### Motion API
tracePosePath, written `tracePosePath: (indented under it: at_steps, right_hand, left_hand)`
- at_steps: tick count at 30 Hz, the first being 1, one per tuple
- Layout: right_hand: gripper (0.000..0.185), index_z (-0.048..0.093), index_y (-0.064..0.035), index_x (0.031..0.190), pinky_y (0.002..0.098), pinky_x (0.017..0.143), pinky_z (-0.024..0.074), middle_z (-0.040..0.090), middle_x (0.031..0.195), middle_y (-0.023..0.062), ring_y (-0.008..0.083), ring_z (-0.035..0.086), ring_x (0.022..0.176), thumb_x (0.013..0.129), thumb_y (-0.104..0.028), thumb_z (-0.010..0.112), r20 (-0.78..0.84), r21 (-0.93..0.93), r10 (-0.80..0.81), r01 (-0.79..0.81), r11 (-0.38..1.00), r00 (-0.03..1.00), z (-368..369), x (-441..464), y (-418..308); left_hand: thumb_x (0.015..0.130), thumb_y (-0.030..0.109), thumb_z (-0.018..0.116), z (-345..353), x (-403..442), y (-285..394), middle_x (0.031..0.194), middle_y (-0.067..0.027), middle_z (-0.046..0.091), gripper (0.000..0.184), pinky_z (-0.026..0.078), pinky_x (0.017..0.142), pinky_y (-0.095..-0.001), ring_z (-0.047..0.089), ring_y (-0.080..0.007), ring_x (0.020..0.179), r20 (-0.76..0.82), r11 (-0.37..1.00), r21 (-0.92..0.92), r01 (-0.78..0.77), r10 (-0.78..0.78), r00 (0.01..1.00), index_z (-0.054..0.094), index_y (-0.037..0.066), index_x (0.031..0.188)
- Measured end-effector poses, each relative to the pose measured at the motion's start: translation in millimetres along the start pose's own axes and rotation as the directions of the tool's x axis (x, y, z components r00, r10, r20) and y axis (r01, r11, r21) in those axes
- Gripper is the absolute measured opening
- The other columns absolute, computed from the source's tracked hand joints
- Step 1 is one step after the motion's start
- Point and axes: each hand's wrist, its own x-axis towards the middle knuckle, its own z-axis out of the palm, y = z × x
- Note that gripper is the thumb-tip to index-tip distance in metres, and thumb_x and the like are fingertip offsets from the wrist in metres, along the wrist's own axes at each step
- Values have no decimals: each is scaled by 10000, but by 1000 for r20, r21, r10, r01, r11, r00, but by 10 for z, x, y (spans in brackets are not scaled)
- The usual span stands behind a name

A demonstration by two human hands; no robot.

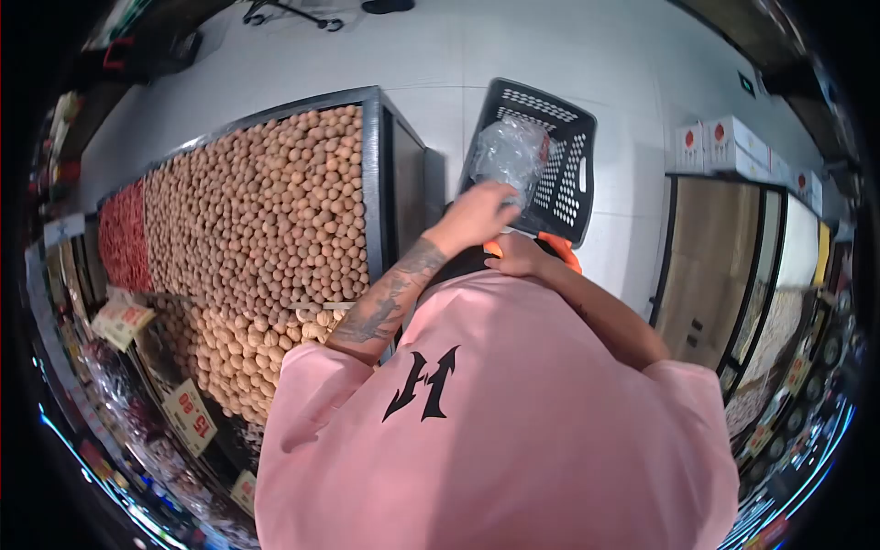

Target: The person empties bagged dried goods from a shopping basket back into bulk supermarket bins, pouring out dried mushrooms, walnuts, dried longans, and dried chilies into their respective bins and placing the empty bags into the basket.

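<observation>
My left hand (478, 216), at the end of the tattooed arm, is closed on the near end of a crumpled clear plastic bag (511, 154). The bag lies over the inside of a black perforated basket (588, 147); its contents are hard to make out. Close to my waist, my right hand (518, 256) has its fingers wrapped round an orange handle (559, 249), which shows on both sides of the hand at the basket's near end. The two hands are near each other but apart.
To the left stands a dark-edged bin (370, 165) heaped with round brown nuts (275, 202), with larger pale walnuts (243, 353), red goods (124, 234) and price signs (189, 417) nearby. White boxes (733, 142) sit on a wooden-sided display (706, 247) at the right.
</observation>
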Motion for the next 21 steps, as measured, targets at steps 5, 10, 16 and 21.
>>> tracePosePath:
  at_steps: [5, 10, 16, 21]
  right_hand:
    - [396, 557, -31, 1188, 445, 909, 458, 605, 1147, 215, 374, 562, 1083, 832, -202, 587, -201, -46, -332, 329, 943, 922, -103, 335, -138]
    - [300, 599, 34, 1064, 448, 841, 488, 634, 1012, 237, 374, 610, 974, 819, -139, 611, -72, -206, -236, 217, 954, 969, -455, 416, -375]
    - [295, 631, -12, 1066, 476, 729, 507, 647, 820, 264, 428, 631, 760, 810, -158, 642, -51, -365, -260, 224, 903, 964, -915, 615, -664]
    - [425, 595, -131, 1225, 499, 784, 490, 647, 828, 260, 420, 630, 822, 807, -200, 634, 77, -401, -300, 305, 864, 951, -1111, 908, -667]
  left_hand:
    - [891, 304, 567, 444, -140, -333, 1024, -129, 608, 289, 456, 859, -410, 581, -314, 1007, -3, 995, 49, -86, 87, 996, 624, 60, 1037]
    - [897, 296, 554, -122, -282, -364, 1036, -141, 598, 304, 446, 873, -440, 577, -331, 1021, -134, 990, -110, 92, -106, 985, 619, 41, 1049]
    - [870, 223, 583, -715, -317, -497, 1030, -158, 586, 274, 465, 865, -442, 564, -355, 1022, -415, 990, -108, 86, -123, 902, 609, 32, 1065]
    - [874, 217, 574, -951, -267, -530, 1018, -143, 590, 268, 469, 862, -438, 574, -349, 1005, -565, 991, -54, 119, -129, 815, 608, 36, 1068]
